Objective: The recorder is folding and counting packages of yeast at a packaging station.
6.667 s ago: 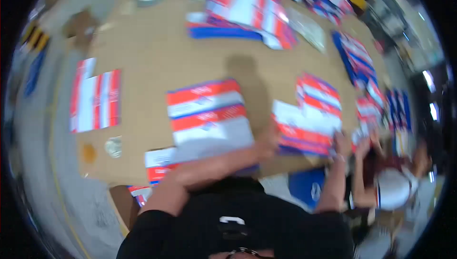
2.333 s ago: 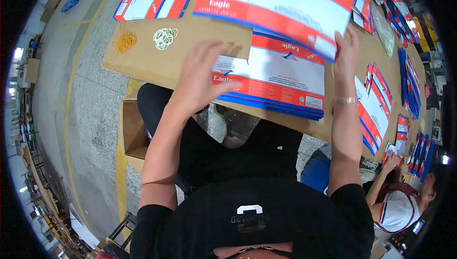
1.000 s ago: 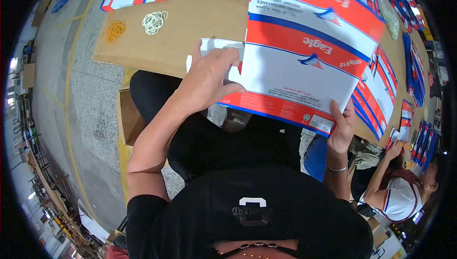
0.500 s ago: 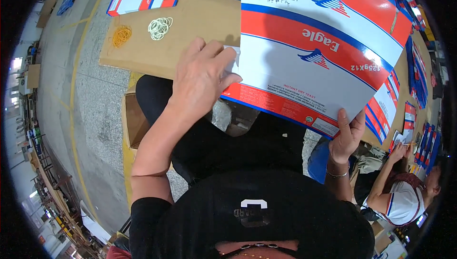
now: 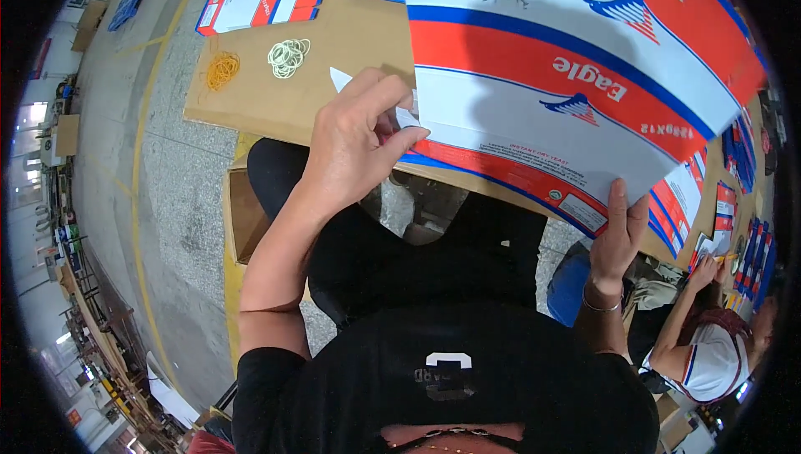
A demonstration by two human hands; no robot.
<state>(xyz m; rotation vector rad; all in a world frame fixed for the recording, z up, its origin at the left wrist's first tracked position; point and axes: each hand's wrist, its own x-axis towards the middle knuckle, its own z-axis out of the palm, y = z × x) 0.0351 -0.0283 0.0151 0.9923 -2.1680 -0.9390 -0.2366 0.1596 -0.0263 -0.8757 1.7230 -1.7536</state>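
A flat red, white and blue carton [image 5: 501, 95] spans the upper right of the frame, held in two hands: the left hand [image 5: 355, 137], fingers curled, pinches its left edge, while the right hand [image 5: 619, 233] is closed on its lower right edge. Two piles of bands, an orange pile [image 5: 223, 72] and a pale pile [image 5: 289, 58] (both loosely looped), lie upper left on the brown table [image 5: 250, 108].

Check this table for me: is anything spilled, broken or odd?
Nothing stands out as spilled or broken. The printed carton sheet is askew, but the right hand holds it; the orange bands and pale bands lie in separate loose heaps.
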